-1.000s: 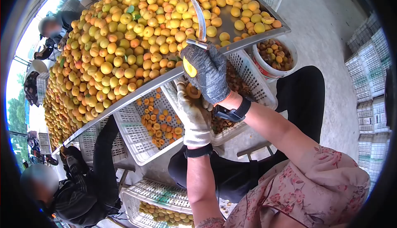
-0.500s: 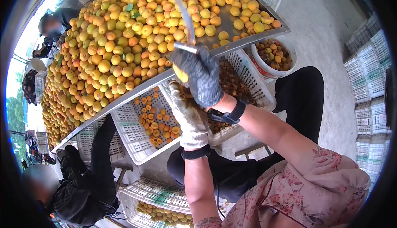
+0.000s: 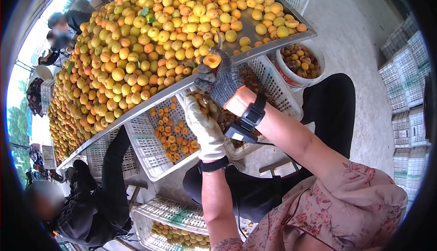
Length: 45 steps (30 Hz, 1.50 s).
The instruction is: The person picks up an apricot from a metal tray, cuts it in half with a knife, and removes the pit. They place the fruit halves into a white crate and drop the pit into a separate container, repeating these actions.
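My right hand (image 3: 223,80), in a grey knitted glove, is at the table's front edge, closed on a knife. The knife's curved blade (image 3: 220,39) points up past the fingers; its handle is mostly hidden. An apricot half (image 3: 212,60), cut face up, is held at the same fingers. Just below, my left hand (image 3: 203,123) wears a soiled white glove, its fingers curled; what they hold, if anything, I cannot make out. It is above the adjoining rims of a crate of apricot halves (image 3: 175,138) and a crate of brown pieces (image 3: 261,87).
A heap of whole apricots (image 3: 136,55) covers much of the metal-edged table (image 3: 246,14). A white bucket (image 3: 300,64) of darker fruit stands at the right. Stacked crates (image 3: 405,73) line the far right. Another person (image 3: 88,210) sits at the lower left, with more people beyond.
My right hand has turned and drawn down slightly, bringing an apricot half's cut face into view. The knife blade shows less. My left hand has shifted slightly, its fingers turned.
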Each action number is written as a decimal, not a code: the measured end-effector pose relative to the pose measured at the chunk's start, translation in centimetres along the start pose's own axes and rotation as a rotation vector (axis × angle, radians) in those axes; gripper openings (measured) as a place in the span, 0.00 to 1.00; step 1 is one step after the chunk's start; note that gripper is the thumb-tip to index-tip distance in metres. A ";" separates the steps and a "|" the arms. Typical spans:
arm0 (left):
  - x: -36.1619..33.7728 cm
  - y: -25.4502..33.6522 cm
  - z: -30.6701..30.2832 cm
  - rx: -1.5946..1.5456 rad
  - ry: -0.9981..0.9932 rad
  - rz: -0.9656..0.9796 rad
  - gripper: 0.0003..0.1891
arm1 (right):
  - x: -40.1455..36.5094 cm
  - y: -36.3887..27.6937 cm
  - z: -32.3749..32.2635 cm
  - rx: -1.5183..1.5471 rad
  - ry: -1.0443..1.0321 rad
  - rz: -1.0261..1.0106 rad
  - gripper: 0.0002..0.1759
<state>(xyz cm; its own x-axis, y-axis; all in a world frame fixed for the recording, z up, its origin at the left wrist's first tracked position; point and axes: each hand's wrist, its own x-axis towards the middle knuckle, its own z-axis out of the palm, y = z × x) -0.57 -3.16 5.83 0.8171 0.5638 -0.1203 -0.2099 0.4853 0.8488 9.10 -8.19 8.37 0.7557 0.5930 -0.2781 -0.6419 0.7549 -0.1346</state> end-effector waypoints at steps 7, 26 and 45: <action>-1.2 1.7 1.4 0.000 -0.075 -0.048 0.18 | -1.2 -0.6 0.9 -0.170 -0.034 -0.104 0.21; 0.5 0.8 -0.7 -0.030 -0.301 -0.101 0.37 | -4.6 -5.8 -2.0 -0.756 -0.200 -0.137 0.14; -0.9 1.0 -1.4 0.335 -0.232 0.111 0.25 | -1.8 -1.4 3.0 -1.352 -0.388 -0.742 0.17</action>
<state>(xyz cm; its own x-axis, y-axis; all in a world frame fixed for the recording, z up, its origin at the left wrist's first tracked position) -2.25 -2.20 6.01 0.9066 0.4164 0.0682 -0.1489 0.1646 0.9751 9.02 -9.50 11.89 0.7900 0.4146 0.4516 0.3904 0.2277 -0.8920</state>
